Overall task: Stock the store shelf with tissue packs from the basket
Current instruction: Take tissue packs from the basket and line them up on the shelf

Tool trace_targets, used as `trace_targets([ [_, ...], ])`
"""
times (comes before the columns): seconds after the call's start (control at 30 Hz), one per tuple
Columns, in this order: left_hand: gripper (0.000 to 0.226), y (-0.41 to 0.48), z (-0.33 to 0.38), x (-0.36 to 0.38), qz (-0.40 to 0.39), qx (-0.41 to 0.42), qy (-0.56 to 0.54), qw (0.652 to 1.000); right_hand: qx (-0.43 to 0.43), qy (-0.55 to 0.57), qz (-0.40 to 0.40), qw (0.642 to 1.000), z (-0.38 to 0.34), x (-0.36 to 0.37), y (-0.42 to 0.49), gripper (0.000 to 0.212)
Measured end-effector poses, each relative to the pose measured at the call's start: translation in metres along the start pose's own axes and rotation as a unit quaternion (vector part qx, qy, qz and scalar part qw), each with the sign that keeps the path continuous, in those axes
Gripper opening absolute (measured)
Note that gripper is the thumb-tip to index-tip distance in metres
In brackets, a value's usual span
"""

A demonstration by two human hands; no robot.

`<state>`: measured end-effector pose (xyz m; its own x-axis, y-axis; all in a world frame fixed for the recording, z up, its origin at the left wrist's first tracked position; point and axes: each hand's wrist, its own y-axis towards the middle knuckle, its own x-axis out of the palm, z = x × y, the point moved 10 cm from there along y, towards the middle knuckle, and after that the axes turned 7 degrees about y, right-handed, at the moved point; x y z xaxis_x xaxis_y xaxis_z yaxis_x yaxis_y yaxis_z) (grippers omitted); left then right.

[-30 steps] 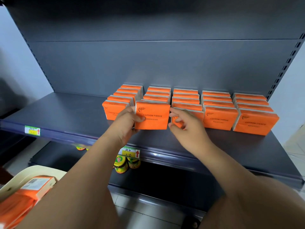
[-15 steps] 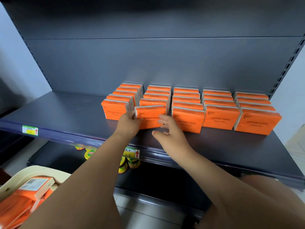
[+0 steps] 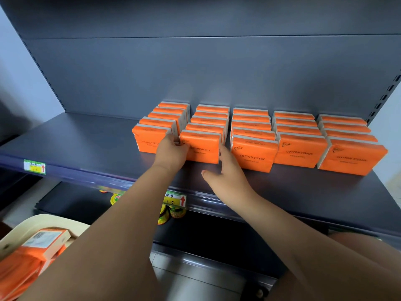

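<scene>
On the shelf (image 3: 86, 140), the tissue pack (image 3: 202, 148) is now seated in line: gripped at 9 o'clock by the left hand (image 3: 171, 152), touched at 3 o'clock by the flat right hand (image 3: 227, 170); release is judged due.

blocked: tissue packs (image 3: 299, 148) fill centre-right | free: shelf (image 3: 86, 144) left side, front strip

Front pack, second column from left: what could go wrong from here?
1. The left hand pinches the front pack at its left edge, fingers between it and the leftmost column's front pack; pulling the hand out may drag either pack askew.
2. The right hand only touches the right edge with straight fingers; an uneven push could twist the pack against the third column's front pack.
</scene>
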<state>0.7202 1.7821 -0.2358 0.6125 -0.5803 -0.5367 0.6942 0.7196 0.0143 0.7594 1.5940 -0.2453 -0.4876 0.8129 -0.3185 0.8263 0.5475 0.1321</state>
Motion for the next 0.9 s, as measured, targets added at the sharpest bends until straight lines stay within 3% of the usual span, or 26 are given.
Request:
trace_targets([
  [0.23,0.012,-0.007,0.003,-0.001,-0.003,-0.028,-0.017,0.999,0.006,0.006,-0.002,1.0,0.002,-0.002,0.0,0.089],
  [0.33,0.04,-0.018,0.012,-0.003,-0.008,-0.034,-0.005,0.999,-0.005,0.011,0.006,1.0,-0.002,-0.006,0.001,0.089],
  [0.4,0.054,-0.025,0.021,-0.004,-0.017,-0.013,0.033,0.999,-0.022,0.004,0.012,1.0,-0.011,-0.009,-0.001,0.078],
  [0.53,0.058,-0.044,0.042,-0.014,0.004,0.081,0.174,0.981,-0.056,-0.036,0.04,0.997,-0.033,-0.018,-0.004,0.051],
  [0.67,0.059,-0.065,0.05,-0.031,0.054,0.148,0.278,0.948,-0.094,-0.109,0.091,0.985,-0.051,-0.024,-0.008,0.052],
  [0.8,0.052,-0.082,0.048,-0.054,0.09,0.154,0.308,0.934,-0.124,-0.143,0.072,0.979,-0.071,-0.009,-0.015,0.056],
  [0.9,0.076,-0.084,0.036,-0.068,0.086,0.128,0.323,0.934,-0.172,-0.166,0.039,0.97,-0.092,0.013,-0.021,0.057],
])
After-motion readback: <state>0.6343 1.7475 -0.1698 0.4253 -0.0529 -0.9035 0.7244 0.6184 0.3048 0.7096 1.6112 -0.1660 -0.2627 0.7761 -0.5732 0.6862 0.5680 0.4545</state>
